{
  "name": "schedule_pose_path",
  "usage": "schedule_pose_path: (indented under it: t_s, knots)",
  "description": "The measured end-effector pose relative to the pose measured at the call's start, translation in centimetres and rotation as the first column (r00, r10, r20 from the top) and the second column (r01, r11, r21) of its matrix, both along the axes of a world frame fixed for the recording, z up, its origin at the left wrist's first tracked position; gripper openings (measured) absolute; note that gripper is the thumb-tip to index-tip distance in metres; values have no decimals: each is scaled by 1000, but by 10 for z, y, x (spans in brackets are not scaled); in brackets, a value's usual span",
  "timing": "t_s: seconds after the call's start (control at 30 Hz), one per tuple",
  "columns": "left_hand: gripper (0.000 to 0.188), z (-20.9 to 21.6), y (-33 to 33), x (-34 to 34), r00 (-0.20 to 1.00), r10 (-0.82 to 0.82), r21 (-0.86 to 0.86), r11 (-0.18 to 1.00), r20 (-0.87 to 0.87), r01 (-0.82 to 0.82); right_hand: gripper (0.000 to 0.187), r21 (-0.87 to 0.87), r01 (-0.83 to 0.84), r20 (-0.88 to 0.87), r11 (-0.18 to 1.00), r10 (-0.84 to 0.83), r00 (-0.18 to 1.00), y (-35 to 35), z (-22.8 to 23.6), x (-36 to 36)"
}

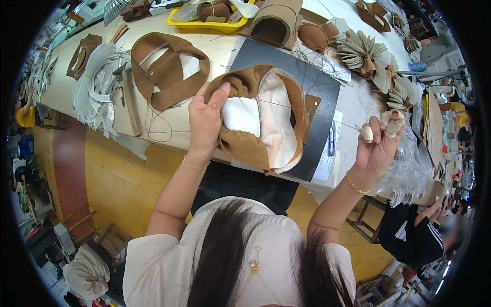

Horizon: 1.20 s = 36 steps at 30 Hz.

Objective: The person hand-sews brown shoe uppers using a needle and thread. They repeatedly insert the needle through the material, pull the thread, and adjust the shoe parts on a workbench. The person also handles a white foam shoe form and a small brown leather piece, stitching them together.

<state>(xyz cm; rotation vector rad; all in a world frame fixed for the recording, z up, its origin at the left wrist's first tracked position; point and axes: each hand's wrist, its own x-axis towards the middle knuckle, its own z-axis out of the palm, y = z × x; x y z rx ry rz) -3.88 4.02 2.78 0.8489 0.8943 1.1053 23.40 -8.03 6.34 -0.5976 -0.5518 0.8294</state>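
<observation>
My left hand [205, 120] grips the edge of a brown suede bag piece [244, 146], thumb on top near its gathered side. The piece is bowl-shaped, with a white and pale pink lining showing inside. A taut brown thread [319, 116] runs from the piece to my right hand [377, 151], which is raised off to the right with thumb and fingers pinched on it. A thin pointed end shows at the pinch, perhaps a needle. Cream-coloured finger covers [394, 123] wrap several of my right fingertips. Under the piece lies a dark flat board [319, 92].
Another brown suede piece [171, 92] lies to the left, by white strips [94, 94] and a wooden stick [131, 105]. Behind are a yellow tray [204, 24], a brown tube [276, 23] and fanned pieces [363, 51]. A blue-handled tool [332, 140] and plastic wrap [409, 169] are right.
</observation>
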Motion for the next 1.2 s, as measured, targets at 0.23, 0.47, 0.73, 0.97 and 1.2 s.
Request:
schedule_pose_path:
  t_s: [0.23,0.47,0.73,0.97,1.2]
  knots:
    - [28,0,0,-2,984,-180,-124,976,5,179,15,-269,405,680,874,-125,722,27,-20,-11]
    - [26,16,-4,-3,978,-210,-121,971,-17,206,29,-158,207,984,966,138,110,40,-2,-86]
    - [24,49,-18,0,966,-238,-45,971,-102,235,29,34,210,986,977,1,-166,42,32,-95]
    - [27,54,-24,3,959,-264,0,964,-107,265,29,23,218,981,976,19,-190,32,43,-99]
    - [27,54,-29,4,957,-271,18,961,-104,274,28,17,178,981,984,17,-191,25,49,-100]
